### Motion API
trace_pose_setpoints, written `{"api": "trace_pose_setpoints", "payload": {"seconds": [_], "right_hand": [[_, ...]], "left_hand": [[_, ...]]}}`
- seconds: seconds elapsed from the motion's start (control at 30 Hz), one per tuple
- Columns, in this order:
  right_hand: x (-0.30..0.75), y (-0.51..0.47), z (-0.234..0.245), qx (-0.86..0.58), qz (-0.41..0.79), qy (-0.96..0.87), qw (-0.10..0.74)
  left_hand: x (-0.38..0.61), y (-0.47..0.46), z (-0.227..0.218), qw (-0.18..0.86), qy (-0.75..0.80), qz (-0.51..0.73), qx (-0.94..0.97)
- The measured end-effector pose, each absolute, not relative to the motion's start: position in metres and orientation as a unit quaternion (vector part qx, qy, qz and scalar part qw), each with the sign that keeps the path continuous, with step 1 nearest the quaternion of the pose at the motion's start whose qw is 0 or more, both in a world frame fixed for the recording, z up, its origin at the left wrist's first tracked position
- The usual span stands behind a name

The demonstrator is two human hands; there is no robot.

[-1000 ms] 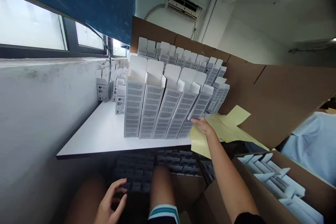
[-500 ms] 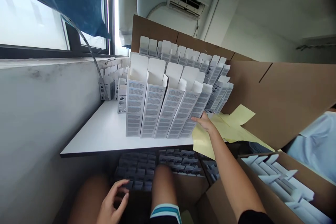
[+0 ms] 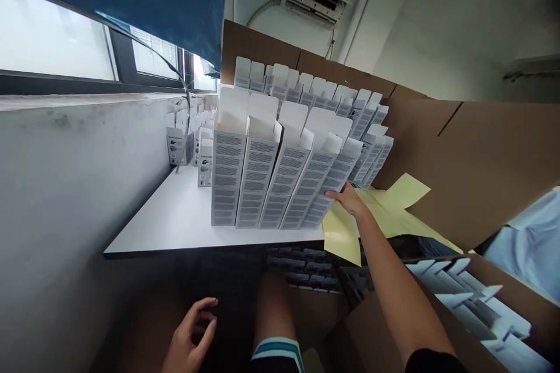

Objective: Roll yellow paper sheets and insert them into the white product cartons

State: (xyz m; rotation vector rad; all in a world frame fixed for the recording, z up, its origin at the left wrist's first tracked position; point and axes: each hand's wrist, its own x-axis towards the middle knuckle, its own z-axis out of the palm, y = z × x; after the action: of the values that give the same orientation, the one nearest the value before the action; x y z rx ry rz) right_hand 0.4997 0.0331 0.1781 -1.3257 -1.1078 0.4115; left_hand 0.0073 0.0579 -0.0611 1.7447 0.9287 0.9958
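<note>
The right hand [image 3: 347, 198] is pressed open against the end carton of the nearest row of tall white cartons [image 3: 262, 169], its fingers flat on the printed side and not visibly closed around anything, though the thumb is hard to make out. The cartons stand upright on the white tabletop [image 3: 166, 221], side by side, their flaps open and sticking up, with more rows behind them against a brown cardboard sheet [image 3: 472, 151]. Yellow paper sheets [image 3: 341, 233] lie beneath the wrist, partly tucked out of sight at the tabletop's edge. The left hand [image 3: 192, 332] hangs low by the person's bare thigh [image 3: 273, 303], loosely curled and gripping nothing, its lower part cut off by the frame. Below the tabletop sit rows of dark grey items [image 3: 301, 262] — too shadowed to identify. At lower right, an open cardboard box [image 3: 376, 338] holds white cartons [image 3: 464, 297] lying on their sides, and beyond it a co-worker's pale blue shirt [image 3: 529, 245] is cut off by the edge of the view.
</note>
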Motion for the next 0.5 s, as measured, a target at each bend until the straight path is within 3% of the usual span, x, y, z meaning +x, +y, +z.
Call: {"api": "trace_pose_setpoints", "payload": {"seconds": [0.5], "right_hand": [[0.5009,0.0341,0.1736,-0.59,0.1,-0.503,0.624]], "left_hand": [[0.0117,0.0562,-0.0578,0.455,0.371,0.429,0.686]]}}
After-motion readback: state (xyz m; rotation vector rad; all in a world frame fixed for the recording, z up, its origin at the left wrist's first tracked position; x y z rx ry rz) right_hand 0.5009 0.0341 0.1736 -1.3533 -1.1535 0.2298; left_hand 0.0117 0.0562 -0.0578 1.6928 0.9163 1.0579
